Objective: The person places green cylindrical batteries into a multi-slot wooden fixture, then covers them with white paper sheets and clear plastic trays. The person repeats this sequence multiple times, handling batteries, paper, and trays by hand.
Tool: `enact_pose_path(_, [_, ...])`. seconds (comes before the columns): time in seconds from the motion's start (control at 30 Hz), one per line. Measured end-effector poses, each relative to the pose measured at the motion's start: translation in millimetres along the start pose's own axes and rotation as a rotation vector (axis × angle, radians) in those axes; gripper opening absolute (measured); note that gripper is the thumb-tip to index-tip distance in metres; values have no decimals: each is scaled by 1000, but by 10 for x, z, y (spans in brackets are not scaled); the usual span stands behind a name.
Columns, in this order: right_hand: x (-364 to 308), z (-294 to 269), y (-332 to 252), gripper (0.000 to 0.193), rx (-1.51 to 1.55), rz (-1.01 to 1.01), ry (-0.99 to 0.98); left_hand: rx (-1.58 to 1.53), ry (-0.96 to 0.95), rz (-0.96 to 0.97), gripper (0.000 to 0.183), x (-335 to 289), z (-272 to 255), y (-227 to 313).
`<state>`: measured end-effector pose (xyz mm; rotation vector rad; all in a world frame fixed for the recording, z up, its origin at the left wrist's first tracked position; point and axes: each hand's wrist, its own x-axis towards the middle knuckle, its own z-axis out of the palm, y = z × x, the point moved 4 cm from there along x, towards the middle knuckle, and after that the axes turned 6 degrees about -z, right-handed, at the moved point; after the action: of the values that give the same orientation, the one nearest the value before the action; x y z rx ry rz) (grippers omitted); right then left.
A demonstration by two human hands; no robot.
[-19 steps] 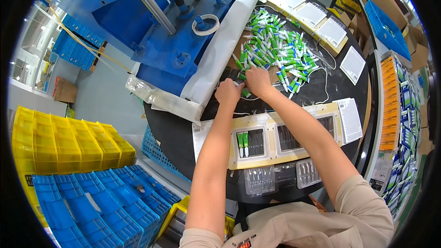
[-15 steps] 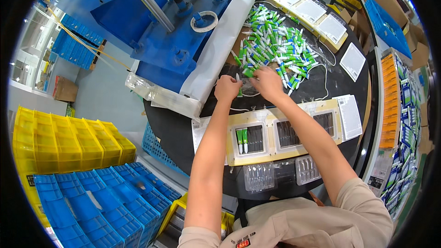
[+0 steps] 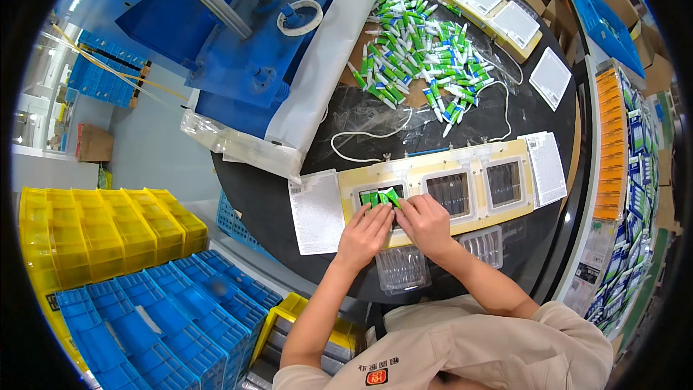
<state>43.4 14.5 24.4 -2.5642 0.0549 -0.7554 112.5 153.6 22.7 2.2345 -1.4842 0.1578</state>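
Observation:
Several small green-and-white tubes (image 3: pixel 373 197) lie side by side in the left window of a yellow-edged frame (image 3: pixel 343 186). My left hand (image 3: pixel 364 238) rests over their lower ends, fingers stretched out and lying flat, hiding part of them. Beside it my right hand (image 3: pixel 428 227) pinches the end of a slightly tilted green tube (image 3: pixel 392 196) at the same window's right side. My fingers partly hide this grip. The frame's middle window (image 3: pixel 448 195) and right window (image 3: pixel 503 183) hold clear ribbed plastic without tubes.
A loose pile of green, white and blue tubes (image 3: pixel 426 50) covers the table's far side. Printed white cards (image 3: pixel 317 213) flank the frame. Clear blister trays (image 3: pixel 403 270) lie at its near edge. A blue press (image 3: pixel 238 65) stands at left, above yellow bins (image 3: pixel 108 227) and blue bins (image 3: pixel 159 318).
Both hands have come back from the tube pile to the frame's left window. More green tubes now show there, and the right hand has one at its fingertips.

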Motion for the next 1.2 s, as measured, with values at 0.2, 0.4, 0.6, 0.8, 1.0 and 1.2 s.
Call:
enact_pose_path(0.2, [18, 57, -42, 22, -15, 55, -100, -42, 1, -122, 42, -156, 40, 7])
enact_pose_path(0.4, [1000, 74, 638, 8, 9, 123, 136, -62, -81, -224, 55, -180, 108, 120])
enact_pose_path(0.6, [1755, 817, 1236, 20, -294, 55, -227, -28, -22, -338, 51, -313, 107, 194])
enact_pose_path(0.8, [1633, 755, 1216, 24, -321, 98, -187, -41, 13, -335, 51, -335, 230, 224])
enact_pose_path(1.0, [702, -264, 582, 24, 58, 107, -51, -74, 41, -362, 51, -377, 240, 159])
enact_pose_path(1.2, [-21, -352, 45, 22, -60, -78, -80, -99, 74, -330, 56, -432, 281, 109])
